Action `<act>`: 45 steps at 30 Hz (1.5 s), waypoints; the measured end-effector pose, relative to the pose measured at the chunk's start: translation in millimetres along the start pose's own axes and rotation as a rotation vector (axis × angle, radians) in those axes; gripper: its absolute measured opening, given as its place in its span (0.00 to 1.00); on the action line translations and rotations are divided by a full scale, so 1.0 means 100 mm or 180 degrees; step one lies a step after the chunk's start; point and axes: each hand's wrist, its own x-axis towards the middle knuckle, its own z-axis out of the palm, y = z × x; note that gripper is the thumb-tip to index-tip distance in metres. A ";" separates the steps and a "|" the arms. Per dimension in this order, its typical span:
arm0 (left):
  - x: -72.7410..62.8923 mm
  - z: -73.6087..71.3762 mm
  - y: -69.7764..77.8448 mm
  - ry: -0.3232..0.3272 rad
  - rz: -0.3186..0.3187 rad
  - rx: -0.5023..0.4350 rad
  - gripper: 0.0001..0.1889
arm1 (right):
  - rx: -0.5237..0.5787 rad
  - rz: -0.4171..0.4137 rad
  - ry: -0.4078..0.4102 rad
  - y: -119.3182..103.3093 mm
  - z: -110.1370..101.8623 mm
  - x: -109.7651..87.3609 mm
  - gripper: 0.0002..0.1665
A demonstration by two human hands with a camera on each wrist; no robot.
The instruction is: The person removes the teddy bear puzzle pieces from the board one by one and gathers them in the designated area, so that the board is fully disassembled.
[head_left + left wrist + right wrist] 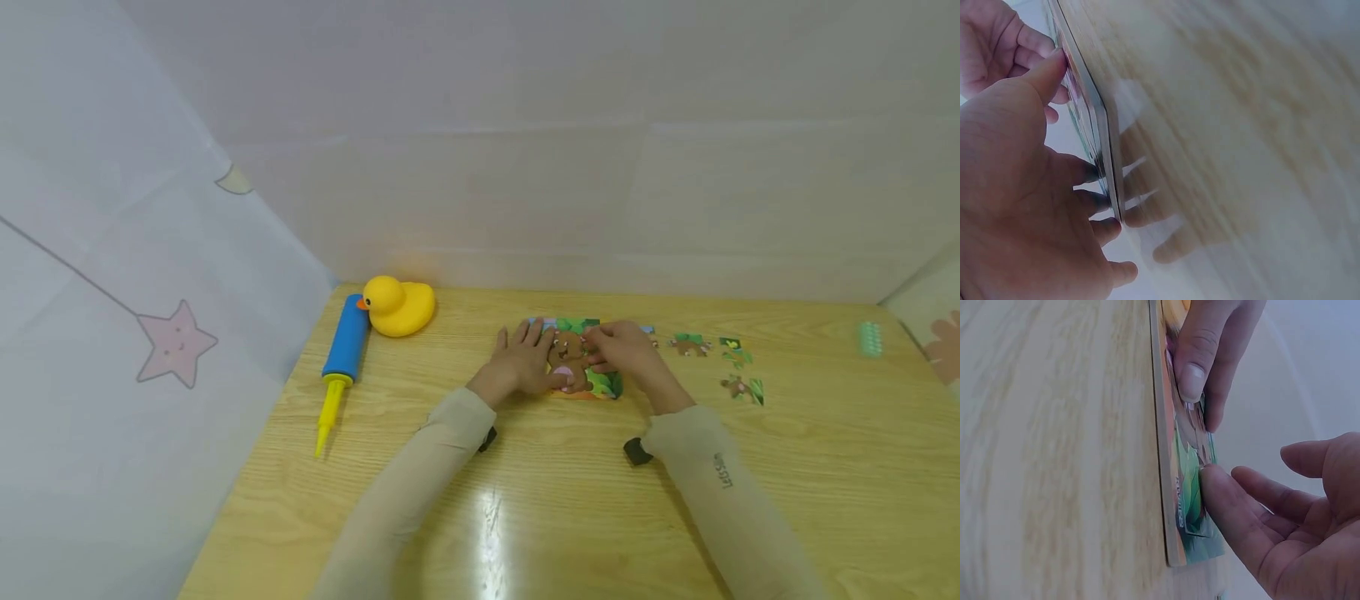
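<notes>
A jigsaw puzzle board [602, 386] with a brown bear picture lies flat on the table under both hands. My left hand [522, 364] rests over its left side with the fingers spread, and the thumb [1191, 381] touches the picture in the right wrist view. Over the right side is my right hand [632, 353]. Its fingertips [1211, 478] meet the board's surface beside a green part of the picture, while the thumb stands apart. No piece shows between the right fingers. Several loose puzzle pieces [690, 344] lie to the right of the board.
A yellow rubber duck [405, 309] sits at the back left, against a blue and yellow hand pump [347, 342]. A small mint-green bumpy object [871, 339] lies at the far right. Pale fabric walls [480, 200] border the wooden table [555, 500].
</notes>
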 end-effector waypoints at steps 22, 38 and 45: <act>0.29 0.20 -0.11 -0.0414 -0.0112 0.0053 0.52 | 0.0334 -0.0076 0.0118 0.02 0.03 -0.04 0.29; 0.30 0.19 -0.13 -0.0380 -0.0092 0.0059 0.51 | 0.0411 -0.0117 0.0180 0.02 0.07 0.04 0.27; 0.31 0.21 -0.13 -0.0421 -0.0124 0.0094 0.53 | 0.0239 -0.0074 0.0224 0.03 0.09 0.05 0.25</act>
